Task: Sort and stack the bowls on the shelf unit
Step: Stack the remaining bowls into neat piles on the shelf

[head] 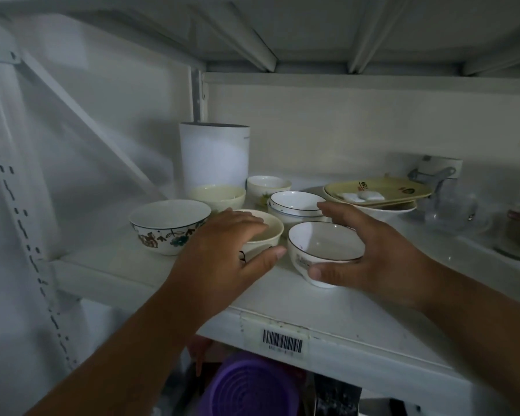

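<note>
Our right hand [370, 253] cupped the rimmed bowl [324, 249] at the shelf [327, 313] front, thumb under its near wall and fingers curved round its far side. Our left hand [222, 253] lay over the cream bowl [267, 232] just to the left, fingers loosely bent over its rim and thumb stretched toward the rimmed bowl; whether it truly gripped we could not tell. The two bowls stood side by side, nearly touching, mouths up.

The move, as we judged it, turned on this: the blue-rimmed stack [294, 205] stood directly behind the rimmed bowl, beyond our right fingertips, so the right hand was the nearer one to lift its bowl back and onto it.

Counting outward, we saw seven bowls: the two at our hands, two in the blue-rimmed stack, a floral bowl [170, 226] at the left, a pale bowl [218, 196] behind the cream one, and a small white bowl [267, 184] farther back. Behind stood one white canister [213, 154]. To the right lay a yellow plate [379, 190] atop one or more other dishes, count unclear, and some glassware [454, 211], dim and uncountable.
</note>
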